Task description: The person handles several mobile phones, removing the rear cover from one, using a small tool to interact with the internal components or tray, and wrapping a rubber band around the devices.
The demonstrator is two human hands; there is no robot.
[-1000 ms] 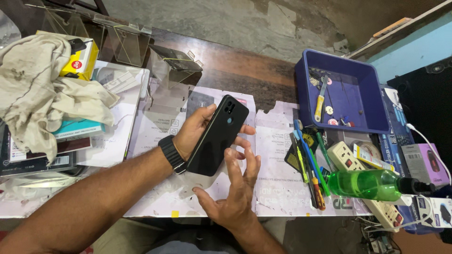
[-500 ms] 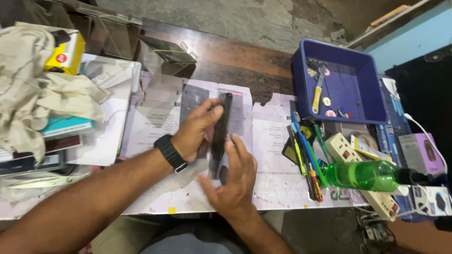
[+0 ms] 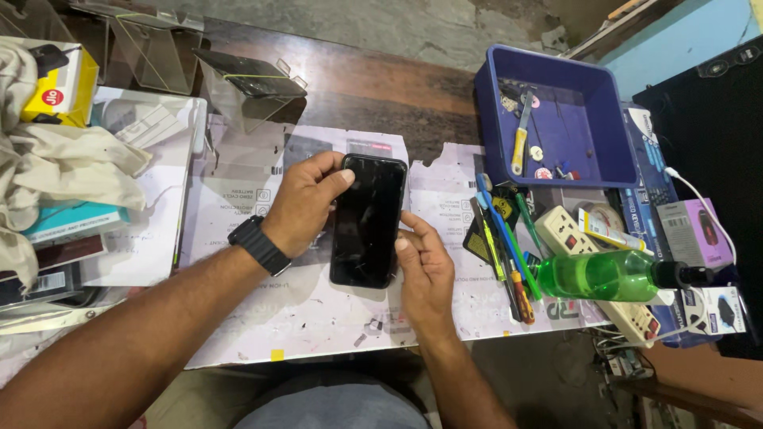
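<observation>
phone [image 3: 368, 220]: turned from back-up, through edge-on, to dark screen facing up | left hand [image 3: 300, 205]: moved from under the phone to its left edge | right hand [image 3: 425, 270]: shifted to the phone's lower right edge

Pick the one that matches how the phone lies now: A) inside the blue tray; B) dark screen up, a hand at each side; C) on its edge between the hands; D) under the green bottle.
B: the black phone lies flat, dark glass up, left hand and right hand at its sides.
</observation>
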